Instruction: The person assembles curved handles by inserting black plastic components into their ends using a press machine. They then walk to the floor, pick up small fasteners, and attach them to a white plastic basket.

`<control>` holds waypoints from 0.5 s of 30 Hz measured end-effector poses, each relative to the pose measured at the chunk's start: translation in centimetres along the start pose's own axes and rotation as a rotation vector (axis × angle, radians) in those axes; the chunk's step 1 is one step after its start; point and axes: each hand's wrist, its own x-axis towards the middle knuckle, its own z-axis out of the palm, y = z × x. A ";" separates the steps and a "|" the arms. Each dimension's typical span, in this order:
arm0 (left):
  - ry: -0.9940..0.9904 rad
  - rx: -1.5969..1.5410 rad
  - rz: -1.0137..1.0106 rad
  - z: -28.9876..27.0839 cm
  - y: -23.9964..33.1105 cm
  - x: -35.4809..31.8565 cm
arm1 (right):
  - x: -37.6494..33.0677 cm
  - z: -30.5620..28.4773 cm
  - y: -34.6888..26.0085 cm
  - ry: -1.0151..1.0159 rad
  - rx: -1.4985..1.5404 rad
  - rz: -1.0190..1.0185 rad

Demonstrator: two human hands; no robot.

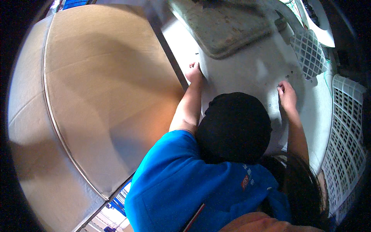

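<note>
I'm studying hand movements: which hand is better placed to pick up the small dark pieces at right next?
Probably the right hand: it is close to the small dark pieces, while the left hand is farther off, near the cardboard. Whether the right holds something is unclear.

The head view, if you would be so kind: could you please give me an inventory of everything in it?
table: 1, whitish grey, centre
cardboard: 1 large piece, brown, left
tray-like slab: 1, worn grey-brown, top centre
lattices: 2, white, right edge and upper right
small bits: several, dark, on the table near both hands
blue items: at least 2, blue, top left and lower left
black rounded shape: 1, black, between the forearms; identity unclear
shirt: 1, blue, lower middle
left hand: 1, bare, beside the cardboard; grip contents unclear
right hand: 1, bare, right of centre, small dark bit at the fingertips
</note>
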 end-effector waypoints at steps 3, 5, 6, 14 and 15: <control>-0.024 -0.066 -0.002 0.5 0.5 -0.4 | -0.3 -0.2 0.2 -0.002 0.010 0.002; -0.081 -0.183 -0.019 0.4 -0.2 0.3 | -0.3 0.0 0.5 0.008 0.027 -0.030; -0.109 -0.242 -0.028 0.5 -0.7 0.8 | -0.3 0.0 0.6 0.001 0.003 -0.054; -0.287 -0.411 -0.552 -0.1 1.4 1.4 | 0.1 -0.5 1.1 -0.052 -0.204 -0.053; -0.685 -1.089 -0.431 -4.0 -4.5 6.9 | 0.6 0.6 -0.6 -0.074 -0.134 -0.131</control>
